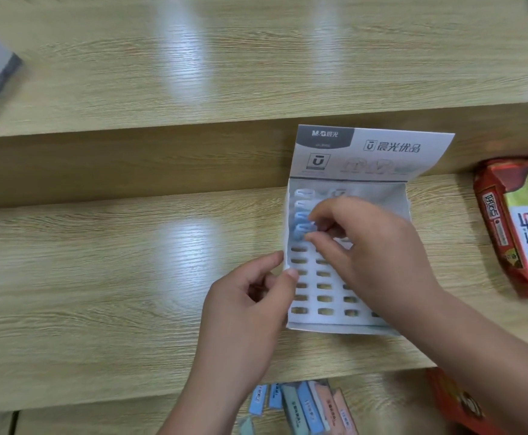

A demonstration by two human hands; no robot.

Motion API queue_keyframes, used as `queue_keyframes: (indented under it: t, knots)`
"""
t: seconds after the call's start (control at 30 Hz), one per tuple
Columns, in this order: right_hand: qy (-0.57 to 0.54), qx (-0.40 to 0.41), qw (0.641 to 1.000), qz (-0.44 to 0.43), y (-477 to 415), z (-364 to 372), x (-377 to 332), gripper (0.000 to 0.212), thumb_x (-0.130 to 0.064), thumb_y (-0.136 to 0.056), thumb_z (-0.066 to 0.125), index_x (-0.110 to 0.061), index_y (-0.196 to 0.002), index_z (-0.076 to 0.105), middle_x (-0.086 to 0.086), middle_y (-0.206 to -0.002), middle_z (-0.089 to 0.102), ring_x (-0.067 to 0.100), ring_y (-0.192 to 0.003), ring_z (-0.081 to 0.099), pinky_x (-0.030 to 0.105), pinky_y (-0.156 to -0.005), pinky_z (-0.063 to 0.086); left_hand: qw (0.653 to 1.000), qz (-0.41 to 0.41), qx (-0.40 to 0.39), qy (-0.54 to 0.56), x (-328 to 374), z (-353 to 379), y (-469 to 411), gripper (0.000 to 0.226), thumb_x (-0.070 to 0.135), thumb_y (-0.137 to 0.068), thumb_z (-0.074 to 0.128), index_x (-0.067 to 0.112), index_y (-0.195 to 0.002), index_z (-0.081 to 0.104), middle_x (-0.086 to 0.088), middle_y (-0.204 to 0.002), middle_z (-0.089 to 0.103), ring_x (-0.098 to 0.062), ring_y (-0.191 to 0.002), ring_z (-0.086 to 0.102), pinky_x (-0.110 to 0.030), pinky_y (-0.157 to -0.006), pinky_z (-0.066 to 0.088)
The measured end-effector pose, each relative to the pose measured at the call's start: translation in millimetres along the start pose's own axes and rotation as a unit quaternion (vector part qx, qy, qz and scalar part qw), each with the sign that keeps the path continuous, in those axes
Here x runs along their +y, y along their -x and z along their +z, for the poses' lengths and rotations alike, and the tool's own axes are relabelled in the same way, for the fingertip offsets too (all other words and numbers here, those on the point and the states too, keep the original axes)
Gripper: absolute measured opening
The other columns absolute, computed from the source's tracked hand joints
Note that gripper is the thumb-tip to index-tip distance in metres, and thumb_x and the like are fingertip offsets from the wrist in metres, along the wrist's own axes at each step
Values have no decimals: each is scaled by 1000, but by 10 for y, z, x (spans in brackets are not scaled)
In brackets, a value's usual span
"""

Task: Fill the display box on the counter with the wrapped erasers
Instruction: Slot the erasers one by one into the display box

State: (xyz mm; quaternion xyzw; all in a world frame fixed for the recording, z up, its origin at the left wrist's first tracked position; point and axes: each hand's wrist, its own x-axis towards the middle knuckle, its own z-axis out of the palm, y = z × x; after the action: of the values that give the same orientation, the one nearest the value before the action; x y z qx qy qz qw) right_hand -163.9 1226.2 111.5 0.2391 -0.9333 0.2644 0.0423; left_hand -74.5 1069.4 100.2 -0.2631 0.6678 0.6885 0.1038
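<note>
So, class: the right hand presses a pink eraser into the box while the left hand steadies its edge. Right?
No: the head view shows the eraser under the right hand is blue, not pink; the left hand steadies the box edge.

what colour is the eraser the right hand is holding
Blue; the head view shows the eraser best, in the display box.

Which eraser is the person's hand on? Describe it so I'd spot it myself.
Look at the white display box on the wooden counter, at its leftmost column of slots. Erasers fill that column's far end; the one you want is the nearest, a blue eraser pinched by the right hand. Every slot nearer than it is empty.
</note>
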Motion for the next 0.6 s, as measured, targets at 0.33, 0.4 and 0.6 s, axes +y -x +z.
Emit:
queue_keyframes:
  t: [0.33,0.4,0.6]
  knots:
    - [-102,26,990,96,491,-514,-287,18,-39,-97,51,-30,-102,66,-31,-82,63,-7,-77,63,13,-68,49,995,20,93,19,-260,-386,531,15,37,-89,66,29,-94,78,7,-79,73,-5,-57,57,-16,-52,46]
    - [-196,19,965,172,873,-395,-348,20,-31,-96,50,-29,-102,68,-38,-63,58,-18,-67,58,4,-63,45,993,-5,114,19,-520,-471,830,13,34,-90,66,27,-90,77,7,-74,71,-4,-55,55,-16,-51,45]
    - [-177,-64,952,240,2185,286,-465,7,-38,-88,62,-37,-93,67,-21,-86,66,-5,-76,63,12,-67,51,980,-148,128,-29,-1619,-239,1195,11,10,-91,71,20,-87,76,12,-68,65,-3,-62,58,-20,-67,49]
